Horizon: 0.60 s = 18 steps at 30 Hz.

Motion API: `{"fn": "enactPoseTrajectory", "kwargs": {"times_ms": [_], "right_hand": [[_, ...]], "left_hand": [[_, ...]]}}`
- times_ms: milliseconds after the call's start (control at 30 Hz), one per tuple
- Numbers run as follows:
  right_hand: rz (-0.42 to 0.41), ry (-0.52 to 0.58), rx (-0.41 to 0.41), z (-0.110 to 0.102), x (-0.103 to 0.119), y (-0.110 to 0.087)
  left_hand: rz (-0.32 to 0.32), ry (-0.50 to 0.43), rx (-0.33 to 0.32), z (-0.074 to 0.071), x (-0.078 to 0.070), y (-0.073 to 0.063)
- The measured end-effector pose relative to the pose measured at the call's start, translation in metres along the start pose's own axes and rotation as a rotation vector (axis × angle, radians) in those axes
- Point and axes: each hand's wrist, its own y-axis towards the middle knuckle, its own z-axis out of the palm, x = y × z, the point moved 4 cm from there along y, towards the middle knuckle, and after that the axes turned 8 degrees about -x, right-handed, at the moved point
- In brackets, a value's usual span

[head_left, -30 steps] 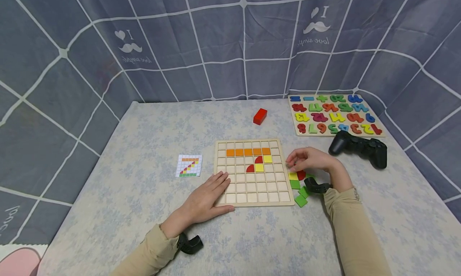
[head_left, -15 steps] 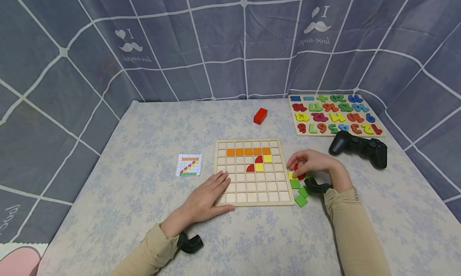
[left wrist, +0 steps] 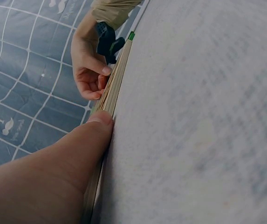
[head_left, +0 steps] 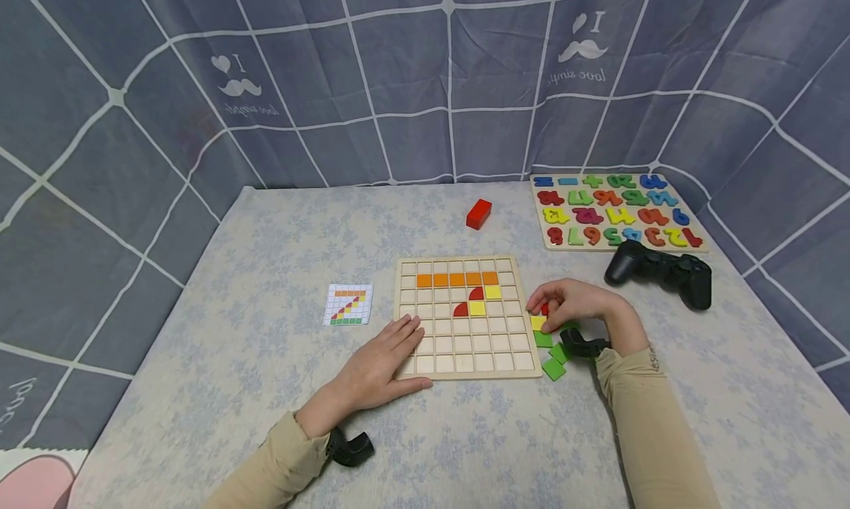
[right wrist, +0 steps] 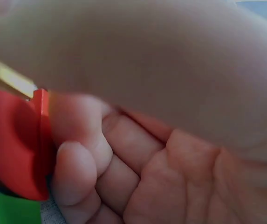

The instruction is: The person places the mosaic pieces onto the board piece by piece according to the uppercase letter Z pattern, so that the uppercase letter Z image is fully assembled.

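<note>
My left hand (head_left: pixel 380 363) lies flat with straight fingers over the left front corner of a wooden grid board (head_left: pixel 454 363); its thumb rests along the front edge. Orange square tiles (head_left: pixel 457 279), yellow squares (head_left: pixel 477 308) and red quarter-circle tiles (head_left: pixel 461 310) sit in the board's cells. Beside the board's right edge, my right hand (head_left: pixel 579 301) curls its fingers at a red quarter-circle tile (right wrist: pixel 12 140). Its fingertips are against the tile's straight edge, and the tile shows between fingers and thumb. A yellow tile (head_left: pixel 537 322) and several green tiles (head_left: pixel 554 369) lie close below.
A pattern card (head_left: pixel 348 305) lies left of the board. Behind it stands a red block (head_left: pixel 479 214). A number puzzle board (head_left: pixel 614 209) and a black game controller (head_left: pixel 659 273) are at the back right, near the right forearm. A tiled-pattern curtain (head_left: pixel 412 74) surrounds the table.
My right hand has lowered slightly and moved its thumb down among the loose tiles; the red tile now shows between thumb and fingers. The left hand stays put.
</note>
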Motion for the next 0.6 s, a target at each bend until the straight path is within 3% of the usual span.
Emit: {"fn": "enactPoseTrajectory", "kwargs": {"times_ms": [333, 600], "right_hand": [[-0.018, -0.048, -0.022, 0.004, 0.007, -0.001], [0.005, -0.022, -0.042, 0.005, 0.011, -0.004]], "left_hand": [[0.001, -0.003, -0.003, 0.0, 0.0, 0.0], [0.008, -0.003, -0.009, 0.0, 0.0, 0.0]]}}
